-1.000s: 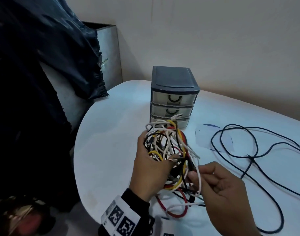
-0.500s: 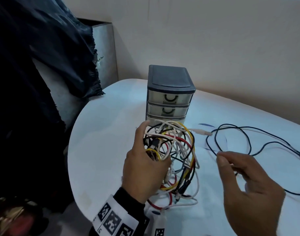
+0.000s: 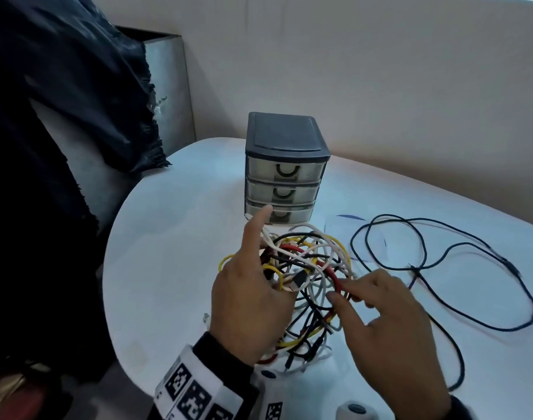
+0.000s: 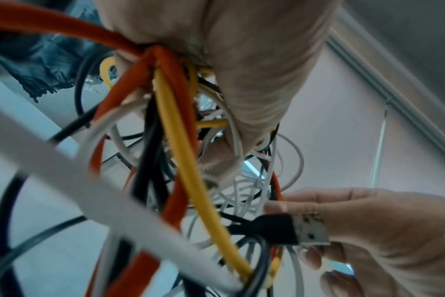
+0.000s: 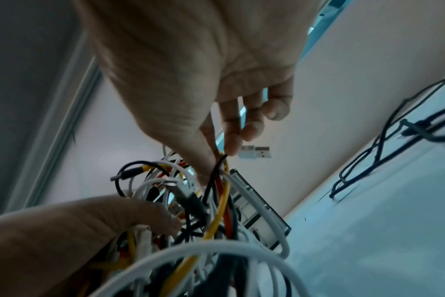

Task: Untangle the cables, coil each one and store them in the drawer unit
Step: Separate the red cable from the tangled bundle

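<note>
While left hand (image 3: 253, 301) grips the cable tangle (image 3: 307, 268), right hand (image 3: 389, 325) pinches a strand.

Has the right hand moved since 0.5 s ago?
Yes. The right hand has gone left, back into the cable tangle in front of the drawer unit, and its fingers pinch strands there; before, it was off to the tangle's right.

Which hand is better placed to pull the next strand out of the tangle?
Right. The left hand grips the cable tangle and keeps it lifted, so it is occupied. The right hand has its fingers pinching strands at the tangle's right edge, ready to draw one out.
</note>
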`<state>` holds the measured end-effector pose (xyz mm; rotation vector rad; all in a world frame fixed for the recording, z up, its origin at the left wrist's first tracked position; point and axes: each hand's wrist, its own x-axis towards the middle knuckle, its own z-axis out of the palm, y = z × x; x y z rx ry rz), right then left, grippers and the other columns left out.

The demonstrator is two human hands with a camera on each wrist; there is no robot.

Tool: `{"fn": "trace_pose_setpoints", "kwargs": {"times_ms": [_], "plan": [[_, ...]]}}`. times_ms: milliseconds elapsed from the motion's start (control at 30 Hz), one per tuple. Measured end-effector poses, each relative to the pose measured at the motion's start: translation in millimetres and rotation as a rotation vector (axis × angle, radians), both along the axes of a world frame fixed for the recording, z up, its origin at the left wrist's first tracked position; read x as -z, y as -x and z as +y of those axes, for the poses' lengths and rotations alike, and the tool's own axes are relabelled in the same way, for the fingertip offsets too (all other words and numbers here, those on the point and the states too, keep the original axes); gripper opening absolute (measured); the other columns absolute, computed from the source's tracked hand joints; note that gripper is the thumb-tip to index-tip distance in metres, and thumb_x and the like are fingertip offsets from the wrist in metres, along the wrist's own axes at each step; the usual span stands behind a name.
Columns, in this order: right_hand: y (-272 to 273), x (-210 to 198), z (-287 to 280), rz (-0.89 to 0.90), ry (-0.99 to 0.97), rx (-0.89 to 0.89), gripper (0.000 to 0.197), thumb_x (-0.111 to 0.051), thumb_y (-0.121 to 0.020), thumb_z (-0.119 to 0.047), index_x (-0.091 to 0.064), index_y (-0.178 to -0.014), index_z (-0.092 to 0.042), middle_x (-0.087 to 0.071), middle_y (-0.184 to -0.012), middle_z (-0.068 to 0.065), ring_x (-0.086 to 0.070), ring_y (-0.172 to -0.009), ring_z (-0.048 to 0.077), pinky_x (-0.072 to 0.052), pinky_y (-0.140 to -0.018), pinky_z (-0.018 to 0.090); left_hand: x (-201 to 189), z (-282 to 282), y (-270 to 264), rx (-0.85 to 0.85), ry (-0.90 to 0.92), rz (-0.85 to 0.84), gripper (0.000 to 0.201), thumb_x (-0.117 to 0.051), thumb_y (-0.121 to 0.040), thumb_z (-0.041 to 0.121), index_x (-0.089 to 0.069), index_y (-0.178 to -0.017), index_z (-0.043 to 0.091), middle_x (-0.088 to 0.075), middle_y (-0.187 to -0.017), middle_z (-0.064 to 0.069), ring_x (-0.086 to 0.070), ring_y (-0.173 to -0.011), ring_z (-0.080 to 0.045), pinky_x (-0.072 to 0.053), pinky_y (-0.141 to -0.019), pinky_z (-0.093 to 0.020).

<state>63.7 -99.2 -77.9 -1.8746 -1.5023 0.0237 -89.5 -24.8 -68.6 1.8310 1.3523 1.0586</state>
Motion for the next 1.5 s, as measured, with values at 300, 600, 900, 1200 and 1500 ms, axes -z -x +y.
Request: {"fn": "trace_pose_setpoints", "kwargs": {"times_ms": [300, 600, 900, 1200, 1500], "plan": [[4.5, -7.5, -9.2, 0.075, -0.058, 0.034, 0.017, -0.066, -0.088, -0.021, -0.062, -0.074, -0.03, -0.058, -0.068, -0.01, -0.049, -0.057, 0.007, -0.038, -0.052, 0.021, -10.1, 9.1, 5.2, 0.016, -0.049, 0.353, 0.108, -0.07, -0.07, 0.011, -0.003, -0.143, 0.054, -0.063, -0.096, 0.006, -0.056, -0.078, -0.02, -0.052, -0.061, -0.04], [-12.4, -39.8, -17.5, 0.63, 0.043, -0.126, 0.012, -0.067, -0.085, -0.026, -0.069, -0.073, -0.026, -0.054, -0.049, 0.009, -0.049, -0.049, 0.033, -0.04, -0.055, 0.027, -6.4, 14.3, 12.5, -0.015, -0.075, 0.254, 0.116, -0.077, -0.068, 0.008, -0.002, -0.146, 0.047, -0.062, -0.108, 0.018, -0.06, -0.084, -0.015, -0.051, -0.067, -0.035], [-7.5, -17.5, -13.7, 0.502, 0.045, -0.221, 0.03, -0.072, -0.085, -0.016, -0.075, -0.079, -0.046, -0.064, -0.057, -0.003, -0.044, -0.045, 0.009, -0.036, -0.046, 0.019, -5.0, 17.4, 15.1, -0.063, -0.171, 0.361, 0.064, -0.081, -0.065, 0.014, -0.059, -0.121, 0.035, -0.049, -0.087, 0.019, -0.05, -0.088, -0.015, -0.046, -0.069, -0.03], [12.3, 1.4, -5.2, 0.484, -0.1, -0.17, 0.024, -0.071, -0.086, -0.013, -0.074, -0.077, -0.035, -0.067, -0.062, -0.007, -0.061, -0.054, 0.012, -0.05, -0.052, 0.029, -7.1, 10.1, 12.5, 0.083, -0.119, 0.253, 0.082, -0.078, -0.067, 0.01, -0.028, -0.124, 0.041, -0.058, -0.109, 0.017, -0.057, -0.096, -0.011, -0.054, -0.073, -0.033], [12.9, -1.7, 0.0, 0.612, -0.294, 0.087, 0.024, -0.065, -0.09, -0.013, -0.06, -0.067, -0.014, -0.057, -0.049, 0.003, -0.044, -0.038, 0.01, -0.035, -0.039, 0.015, -0.8, 5.7, 3.5, 0.016, -0.033, -0.017, 0.047, -0.081, -0.076, 0.014, -0.043, -0.092, 0.037, -0.066, -0.1, 0.019, -0.062, -0.091, 0.005, -0.052, -0.077, -0.018]]}}
